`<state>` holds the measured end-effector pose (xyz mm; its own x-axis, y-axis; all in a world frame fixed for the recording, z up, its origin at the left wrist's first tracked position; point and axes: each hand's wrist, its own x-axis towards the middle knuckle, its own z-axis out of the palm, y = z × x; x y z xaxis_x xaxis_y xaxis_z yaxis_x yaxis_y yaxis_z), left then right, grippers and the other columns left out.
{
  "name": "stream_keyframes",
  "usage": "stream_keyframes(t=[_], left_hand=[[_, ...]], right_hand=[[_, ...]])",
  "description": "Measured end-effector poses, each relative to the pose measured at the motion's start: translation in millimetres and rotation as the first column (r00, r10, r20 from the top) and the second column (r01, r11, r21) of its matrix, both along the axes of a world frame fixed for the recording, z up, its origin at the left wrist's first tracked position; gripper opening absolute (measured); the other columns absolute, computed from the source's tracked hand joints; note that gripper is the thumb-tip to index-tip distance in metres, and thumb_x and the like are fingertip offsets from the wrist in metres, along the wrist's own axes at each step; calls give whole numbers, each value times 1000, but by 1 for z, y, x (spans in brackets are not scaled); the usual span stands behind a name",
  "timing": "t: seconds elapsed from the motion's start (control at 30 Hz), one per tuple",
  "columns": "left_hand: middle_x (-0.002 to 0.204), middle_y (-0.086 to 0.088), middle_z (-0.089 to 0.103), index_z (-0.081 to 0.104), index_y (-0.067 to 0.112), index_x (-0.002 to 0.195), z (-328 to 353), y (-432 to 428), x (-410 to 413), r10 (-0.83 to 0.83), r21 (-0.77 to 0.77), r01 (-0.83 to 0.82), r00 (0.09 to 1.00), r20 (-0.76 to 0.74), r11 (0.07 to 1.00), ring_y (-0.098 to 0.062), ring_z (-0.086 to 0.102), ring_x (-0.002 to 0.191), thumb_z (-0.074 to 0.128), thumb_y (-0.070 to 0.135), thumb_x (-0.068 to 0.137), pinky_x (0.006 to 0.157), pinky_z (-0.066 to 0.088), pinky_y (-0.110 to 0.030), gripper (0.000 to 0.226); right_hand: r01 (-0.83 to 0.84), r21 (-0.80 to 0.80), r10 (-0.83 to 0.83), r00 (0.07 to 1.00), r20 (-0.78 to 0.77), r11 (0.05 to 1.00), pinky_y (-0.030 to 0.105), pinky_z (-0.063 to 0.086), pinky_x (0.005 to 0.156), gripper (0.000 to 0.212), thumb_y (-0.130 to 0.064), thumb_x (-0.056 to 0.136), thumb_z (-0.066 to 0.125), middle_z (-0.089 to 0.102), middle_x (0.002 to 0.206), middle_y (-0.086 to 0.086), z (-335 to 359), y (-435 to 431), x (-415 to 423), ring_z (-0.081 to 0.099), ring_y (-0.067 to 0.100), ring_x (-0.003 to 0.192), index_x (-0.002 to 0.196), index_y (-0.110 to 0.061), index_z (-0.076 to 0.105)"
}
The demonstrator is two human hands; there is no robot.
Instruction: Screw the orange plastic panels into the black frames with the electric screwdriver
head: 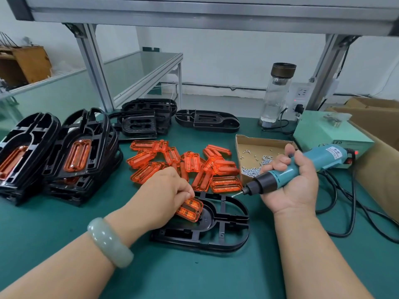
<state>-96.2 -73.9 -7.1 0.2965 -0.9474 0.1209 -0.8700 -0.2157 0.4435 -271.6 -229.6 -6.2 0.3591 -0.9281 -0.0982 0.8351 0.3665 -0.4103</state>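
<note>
A black frame [224, 229] lies flat on the green mat in front of me. My left hand [164, 190] holds an orange panel [191, 210] tilted over the frame's rounded recess, its fingers curled round the panel's upper edge. My right hand [289, 180] grips the teal electric screwdriver [302, 167], held slanted with its black nose and bit just above the frame's upper right edge. A loose pile of orange panels [185, 162] lies just behind the frame.
Stacked black frames with orange panels fitted [58, 152] stand at the left; bare black frames [207, 120] lie at the back. A cardboard tray of screws [254, 156] sits right of the pile. A green power box [328, 134], black cables [345, 212], a glass bottle [276, 93] and cardboard boxes fill the right.
</note>
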Motion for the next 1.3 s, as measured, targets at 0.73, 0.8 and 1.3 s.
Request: stream_keyframes(t=[0.73,0.8,1.3], left_hand=[[86,20,51,73,26,88,-11,11,-3,-60,-228,71,997,51,971,-1,49,90,68,24,85,86,37,-15,6],[88,21,52,73,29,87,-9,16,2,-76,-192,83,996,43,978,5,48,91,68,25,85,82,34,-7,7],[94,17,50,71,36,104,-4,19,9,-196,134,179,972,128,975,-2,53,89,62,30,89,84,44,-23,18]], right_hand=[[-7,-5,7,1000,-3,1000,16,42,53,10,-25,95,48,48,60,-11,-1,0,1,46,2,44,93,-22,57],[-10,-4,10,1000,0,1000,17,42,53,9,-25,94,49,49,60,-11,-2,0,1,46,2,44,93,-22,57],[-14,1,14,1000,-7,1000,15,43,53,9,-26,95,49,48,60,-11,-2,1,2,46,2,44,94,-22,57]])
